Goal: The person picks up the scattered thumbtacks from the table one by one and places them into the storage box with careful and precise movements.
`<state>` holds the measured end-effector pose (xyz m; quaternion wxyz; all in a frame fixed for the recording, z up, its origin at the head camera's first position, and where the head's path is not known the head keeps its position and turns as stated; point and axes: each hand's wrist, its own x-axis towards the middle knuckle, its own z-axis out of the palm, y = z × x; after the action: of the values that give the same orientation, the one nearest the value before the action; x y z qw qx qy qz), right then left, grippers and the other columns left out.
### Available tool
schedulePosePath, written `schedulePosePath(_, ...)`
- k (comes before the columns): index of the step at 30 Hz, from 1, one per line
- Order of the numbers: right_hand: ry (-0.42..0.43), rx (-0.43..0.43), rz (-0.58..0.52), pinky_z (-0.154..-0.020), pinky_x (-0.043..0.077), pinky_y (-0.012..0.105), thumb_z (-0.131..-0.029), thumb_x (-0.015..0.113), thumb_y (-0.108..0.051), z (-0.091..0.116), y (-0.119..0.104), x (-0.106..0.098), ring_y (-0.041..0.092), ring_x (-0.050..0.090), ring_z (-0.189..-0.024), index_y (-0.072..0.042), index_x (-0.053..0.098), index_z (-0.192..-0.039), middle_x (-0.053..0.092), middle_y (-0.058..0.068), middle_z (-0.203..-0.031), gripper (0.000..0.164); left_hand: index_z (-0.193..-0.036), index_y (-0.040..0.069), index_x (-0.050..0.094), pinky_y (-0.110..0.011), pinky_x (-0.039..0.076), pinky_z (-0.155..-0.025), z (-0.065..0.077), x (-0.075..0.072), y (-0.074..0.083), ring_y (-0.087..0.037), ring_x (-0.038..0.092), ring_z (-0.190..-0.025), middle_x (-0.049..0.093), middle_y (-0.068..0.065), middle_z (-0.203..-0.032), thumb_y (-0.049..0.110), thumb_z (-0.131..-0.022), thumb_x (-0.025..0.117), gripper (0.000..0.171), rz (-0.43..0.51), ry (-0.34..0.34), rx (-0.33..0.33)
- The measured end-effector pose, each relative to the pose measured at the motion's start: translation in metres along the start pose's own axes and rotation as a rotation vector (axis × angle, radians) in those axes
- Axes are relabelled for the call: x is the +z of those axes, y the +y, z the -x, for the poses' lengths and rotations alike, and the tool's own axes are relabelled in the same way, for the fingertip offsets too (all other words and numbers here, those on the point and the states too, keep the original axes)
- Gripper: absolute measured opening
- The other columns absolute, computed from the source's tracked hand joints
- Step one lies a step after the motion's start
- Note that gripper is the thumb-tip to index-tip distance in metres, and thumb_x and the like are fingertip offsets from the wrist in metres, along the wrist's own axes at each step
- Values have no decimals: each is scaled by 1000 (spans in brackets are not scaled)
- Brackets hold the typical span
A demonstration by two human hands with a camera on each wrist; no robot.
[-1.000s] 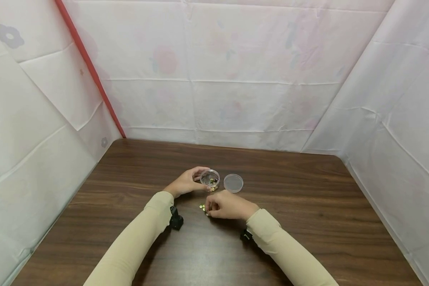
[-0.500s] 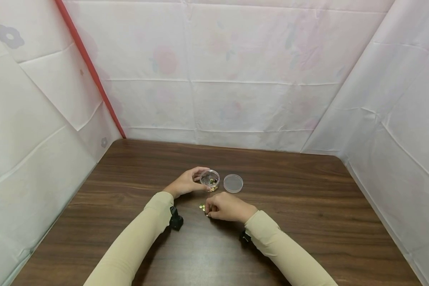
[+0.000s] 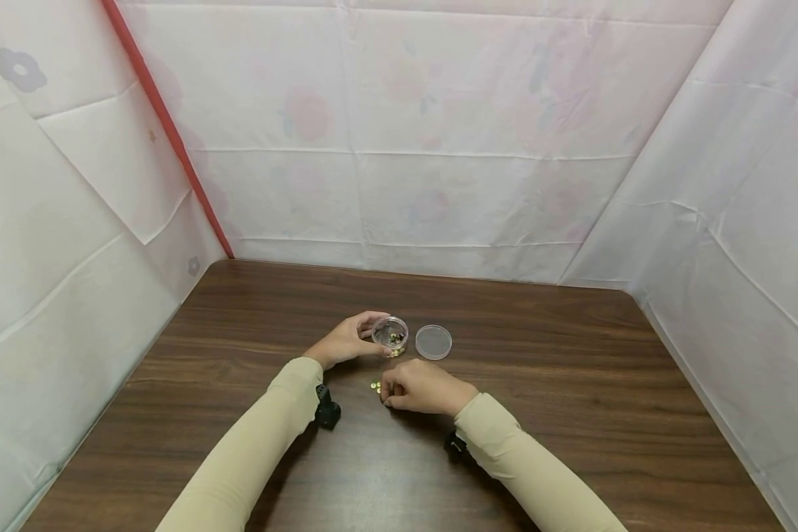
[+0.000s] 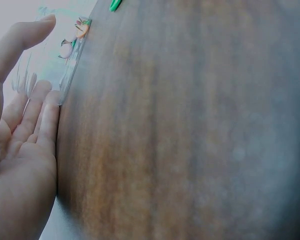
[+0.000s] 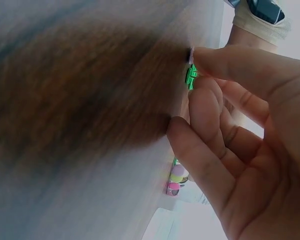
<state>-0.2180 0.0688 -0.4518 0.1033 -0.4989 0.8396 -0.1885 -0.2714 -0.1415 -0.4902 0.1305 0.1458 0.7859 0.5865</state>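
Note:
In the head view my left hand (image 3: 346, 341) holds a clear round container (image 3: 406, 329), with thumb and fingers around its side. Several shiny thumbtacks (image 4: 66, 49) lie in the bottom of it. My right hand (image 3: 422, 388) is down at the tabletop, fingers curled toward the thumb. Just left of its fingertips lie a few loose gold-headed thumbtacks (image 3: 374, 385). In the right wrist view a small purplish tack edge (image 5: 191, 55) shows right at the thumb tip, and a green-looking tack (image 5: 191, 76) lies beside the fingers. The pinch itself is mostly hidden.
A clear round lid (image 3: 434, 342) lies flat on the brown wooden table (image 3: 539, 347), right of the container and beyond my right hand. White floral sheets (image 3: 399, 192) surround the table at the back and both sides. A black camera (image 3: 328, 410) sits at the left wrist.
My right fingertips have shifted slightly left and toward me. The tack that showed at the thumb tip earlier is now covered in the head view. The left hand and container stay put.

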Motion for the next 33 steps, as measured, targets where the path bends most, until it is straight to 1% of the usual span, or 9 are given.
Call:
schedulePosePath(4,9,-4,8,-53,44,10,-85,67,-19,0,0,0,-8,48,-61,-24,64,-80,58,-15,-70,8,-130,29,51,-47,39,-106,0,0,0,-20,41,-124,53,1,-129,24,-70,83,68,-4,-1,3)
schedulePosePath(13,22,3,11,-53,43,11,-88,65,-20,2,-2,-2,-6,48,-61,-21,64,-80,57,-13,-69,8,-131,28,50,-47,38,-107,0,0,0,-21,40,-125,52,1,-130,23,-70,82,69,-17,2,1)
schedulePosePath(16,25,4,11,-53,42,11,-88,64,-21,3,-1,-1,-6,48,-60,-21,63,-80,56,-14,-68,9,-131,26,50,-48,38,-106,0,0,1,-21,40,-125,53,0,-129,22,-70,83,70,-12,0,5)
schedulePosePath(20,27,5,9,-53,43,11,-89,63,-21,2,0,-1,-6,48,-60,-21,63,-79,56,-14,-68,9,-131,27,50,-48,39,-106,0,0,1,-21,40,-125,53,0,-130,22,-69,83,70,-9,1,5)
schedulePosePath(22,22,3,-8,-54,43,11,-89,63,-21,2,1,-2,-6,49,-60,-20,64,-80,57,-13,-68,9,-131,27,50,-48,38,-106,0,0,1,-21,39,-125,52,1,-130,23,-69,83,70,-8,-1,4)
schedulePosePath(28,2,12,-109,-54,46,12,-89,63,-19,0,7,-3,-4,52,-62,-19,64,-82,60,-12,-70,7,-131,27,50,-47,37,-107,0,0,0,-20,40,-125,52,1,-130,24,-70,82,69,-14,-4,15)
schedulePosePath(33,5,4,-124,-55,47,13,-90,63,-19,-2,12,-5,-4,52,-63,-19,64,-84,61,-12,-72,6,-131,28,49,-49,39,-106,0,0,-1,-21,39,-126,52,1,-130,25,-71,82,69,0,-19,14)
